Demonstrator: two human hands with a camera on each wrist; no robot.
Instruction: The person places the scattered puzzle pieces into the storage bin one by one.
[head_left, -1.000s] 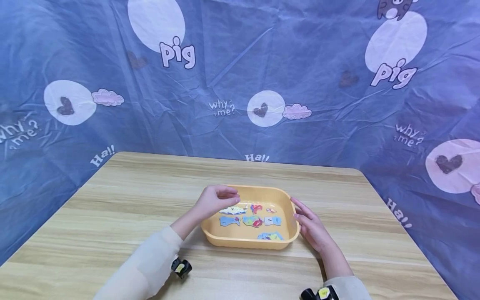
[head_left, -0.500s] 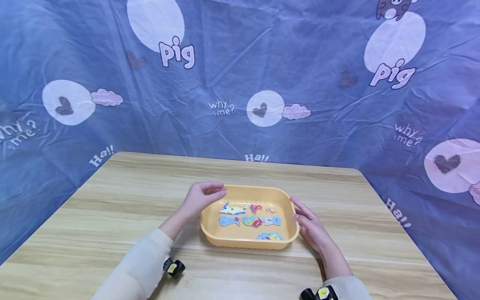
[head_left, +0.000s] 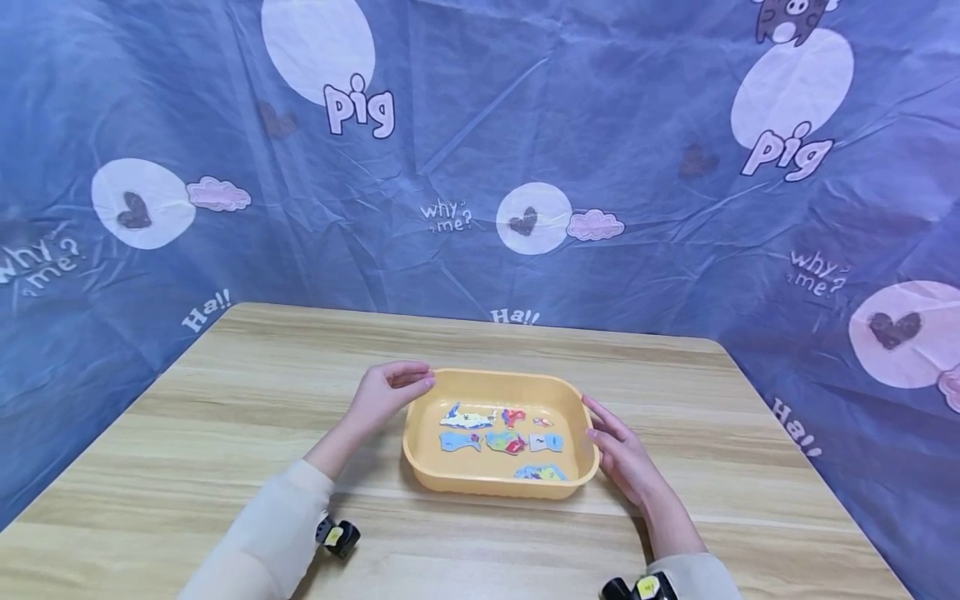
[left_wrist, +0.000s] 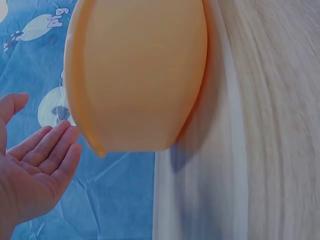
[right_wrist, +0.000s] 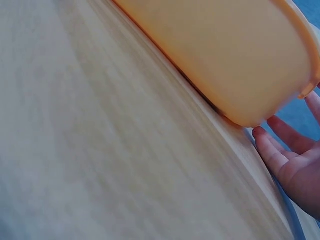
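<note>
A yellow-orange plastic tray [head_left: 495, 483] sits on the table in the head view. Flat cut-out pieces lie inside it: a white-and-blue one [head_left: 468, 419], a red one [head_left: 513, 418], a green-and-red one [head_left: 507, 442] and several others, mostly blue. My left hand [head_left: 381, 398] hovers by the tray's back left corner, holding nothing; in the left wrist view its fingers [left_wrist: 57, 150] are relaxed, close to the rim. With fingers mostly straight, my right hand [head_left: 626, 454] rests against the tray's right side. Its fingertips [right_wrist: 270, 142] meet the lower outer wall in the right wrist view.
The wood-grain table [head_left: 262, 375] extends around the tray on all sides. Behind it hangs a blue printed cloth [head_left: 450, 275]. Black wrist cameras sit on the left sleeve [head_left: 262, 529] and the right sleeve [head_left: 693, 575].
My left hand has drawn back leftward from above the tray to its back left corner, uncovering the white-and-blue piece. The right hand and the tray have stayed in place.
</note>
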